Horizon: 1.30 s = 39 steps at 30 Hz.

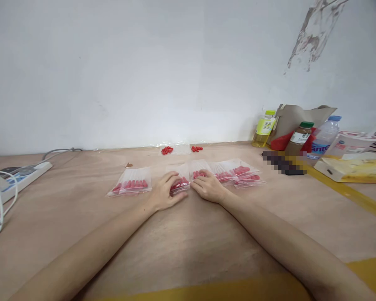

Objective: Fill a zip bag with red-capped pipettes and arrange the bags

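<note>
Small clear zip bags of red rod-like pieces lie in a row across the table. My left hand (166,193) curls round a middle bag (182,180), its thumb along the near edge and its fingers over the left side. My right hand (210,187) has its fingers bent together over the lower part of the neighbouring bag (200,165); what its fingertips grip is partly hidden. Left of my hands lie overlapping bags (133,182). More filled bags (241,173) overlap to the right.
By the wall, loose red pieces (167,150) and a second small heap (196,149) lie at a clear plastic sheet (180,149). A power strip (25,184) with white cables sits at left. Bottles (265,127), a tub (351,146) and a yellow-white packet (357,167) stand at right.
</note>
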Available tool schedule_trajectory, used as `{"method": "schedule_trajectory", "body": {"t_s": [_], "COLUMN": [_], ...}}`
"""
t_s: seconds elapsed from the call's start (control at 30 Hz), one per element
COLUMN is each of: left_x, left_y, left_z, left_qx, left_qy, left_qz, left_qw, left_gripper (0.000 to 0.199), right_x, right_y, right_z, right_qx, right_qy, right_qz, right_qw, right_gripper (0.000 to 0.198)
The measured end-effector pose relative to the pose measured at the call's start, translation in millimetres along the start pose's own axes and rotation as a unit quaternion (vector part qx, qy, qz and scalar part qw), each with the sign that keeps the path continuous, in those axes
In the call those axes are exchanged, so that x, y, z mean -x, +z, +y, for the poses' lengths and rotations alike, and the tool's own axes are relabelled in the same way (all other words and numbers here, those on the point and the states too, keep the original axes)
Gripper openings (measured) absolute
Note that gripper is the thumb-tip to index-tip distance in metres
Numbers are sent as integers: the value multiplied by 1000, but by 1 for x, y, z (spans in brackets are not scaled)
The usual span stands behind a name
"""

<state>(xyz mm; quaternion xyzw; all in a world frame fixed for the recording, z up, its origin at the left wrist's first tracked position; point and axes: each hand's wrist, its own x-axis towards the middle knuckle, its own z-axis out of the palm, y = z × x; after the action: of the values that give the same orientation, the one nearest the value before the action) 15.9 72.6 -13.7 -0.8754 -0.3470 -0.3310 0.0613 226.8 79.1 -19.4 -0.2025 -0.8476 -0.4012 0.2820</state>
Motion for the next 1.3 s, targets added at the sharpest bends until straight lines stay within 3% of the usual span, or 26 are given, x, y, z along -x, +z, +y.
{"method": "schedule_trajectory", "body": {"t_s": [0.2, 0.33, 0.63, 0.83, 1.17, 1.3], "left_x": [8, 9, 2, -5, -6, -2], "left_y": [-6, -12, -4, 4, 1, -2], "left_z": [-7, -17, -5, 5, 4, 0], "left_qx": [-131, -195, -170, -154, -228, -243], "left_qy": [176, 242, 212, 225, 266, 255], "left_qz": [35, 42, 93, 112, 72, 48], "left_qw": [975, 949, 958, 955, 934, 934], "left_gripper": [16, 14, 11, 9, 14, 17], "right_x": [3, 3, -2, -10, -12, -11], "right_y": [0, 0, 1, 1, 0, -2], "right_z": [0, 1, -4, -14, -13, -13], "right_qx": [6, 12, -13, -59, -38, -35], "right_qy": [39, 52, 68, 97, 28, 41], "right_qz": [2, -4, -24, -4, -9, -4], "right_qw": [999, 999, 997, 993, 999, 999], "right_gripper": [26, 27, 26, 25, 25, 24]}}
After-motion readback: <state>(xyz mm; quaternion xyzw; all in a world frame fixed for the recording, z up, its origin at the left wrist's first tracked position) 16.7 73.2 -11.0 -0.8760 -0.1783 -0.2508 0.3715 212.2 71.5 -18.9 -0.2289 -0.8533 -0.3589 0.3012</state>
